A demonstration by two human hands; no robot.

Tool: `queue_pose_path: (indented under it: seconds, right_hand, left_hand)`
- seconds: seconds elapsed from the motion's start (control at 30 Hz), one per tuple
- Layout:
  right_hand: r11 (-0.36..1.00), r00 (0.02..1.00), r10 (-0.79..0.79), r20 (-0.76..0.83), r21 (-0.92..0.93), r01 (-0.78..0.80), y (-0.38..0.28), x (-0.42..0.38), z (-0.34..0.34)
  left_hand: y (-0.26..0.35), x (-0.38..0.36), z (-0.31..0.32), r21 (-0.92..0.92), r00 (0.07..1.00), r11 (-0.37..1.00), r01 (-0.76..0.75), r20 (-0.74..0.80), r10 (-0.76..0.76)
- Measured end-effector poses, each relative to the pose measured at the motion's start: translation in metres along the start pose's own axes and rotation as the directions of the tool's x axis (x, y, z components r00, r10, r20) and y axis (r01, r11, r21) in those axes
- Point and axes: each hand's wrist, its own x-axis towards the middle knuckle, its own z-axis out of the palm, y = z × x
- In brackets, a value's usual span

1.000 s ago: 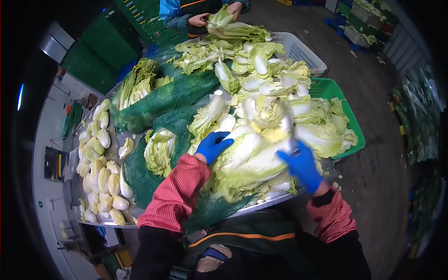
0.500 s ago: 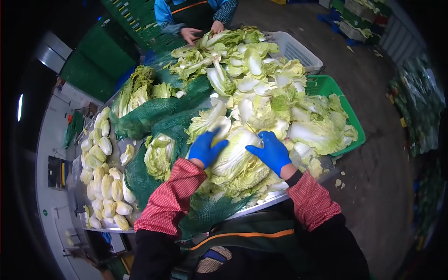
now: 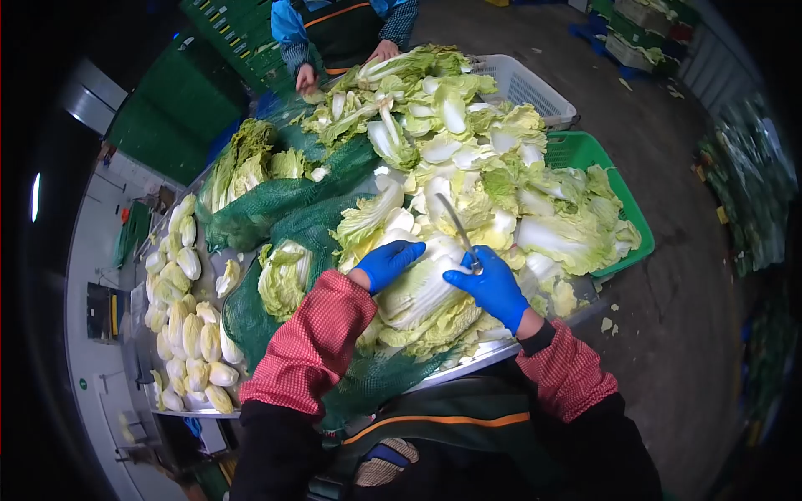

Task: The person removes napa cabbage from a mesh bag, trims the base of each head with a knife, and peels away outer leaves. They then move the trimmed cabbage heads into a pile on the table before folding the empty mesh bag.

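A large head of Chinese cabbage (image 3: 422, 288) lies in front of me, its pale base turned away from me. My right hand (image 3: 493, 285), in a blue glove, is closed around the handle of a knife (image 3: 456, 220). The narrow blade points up and away, above the cabbage's base. My left hand (image 3: 389, 265), also blue-gloved, is at the upper left side of the cabbage, its fingers stretched towards the base. Whether those fingers press on the leaves is hard to see. Loose cabbage leaves (image 3: 455, 196) are heaped just beyond both hands.
Trimmed small cabbage hearts (image 3: 190, 334) are piled on the left. Green net sacks (image 3: 288, 213) hold more cabbages. A green crate (image 3: 631, 209) with leaves and a white crate (image 3: 539, 92) stand right. Across the table, a co-worker's hands (image 3: 384, 50) are near the leaves.
A knife now shows in my right hand, which was spread beside the cabbage. My left hand has moved slightly right, its fingers closer together. One of the co-worker's hands has moved left.
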Motion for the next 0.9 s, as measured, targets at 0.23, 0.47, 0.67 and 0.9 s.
queue_pose_path:
  seconds: [0.23, 0.47, 0.67, 0.9]
  right_hand:
    - [0.947, 0.997, 0.003, 0.076, 0.32, -0.027, -0.07, -0.021, -0.034]
    - [0.828, 0.975, -0.058, -0.214, 0.535, 0.166, -0.071, 0.012, -0.087]
    - [0.787, 0.985, -0.174, 0.005, 0.602, 0.136, -0.107, -0.014, -0.083]
    - [0.829, 0.991, -0.129, -0.032, 0.544, 0.126, -0.143, -0.009, -0.071]
  left_hand:
    - [-0.035, 0.045, 0.001, -0.104, 0.968, 0.972, -0.209, 0.122, 0.221]
    - [-0.042, 0.043, 0.011, -0.464, 0.897, 0.768, 0.441, 0.231, -0.376]
    - [-0.015, 0.021, 0.02, -0.657, 0.906, 0.682, 0.321, 0.003, -0.424]
    - [-0.021, 0.08, 0.057, -0.016, 0.911, 0.981, -0.196, -0.374, 0.175]
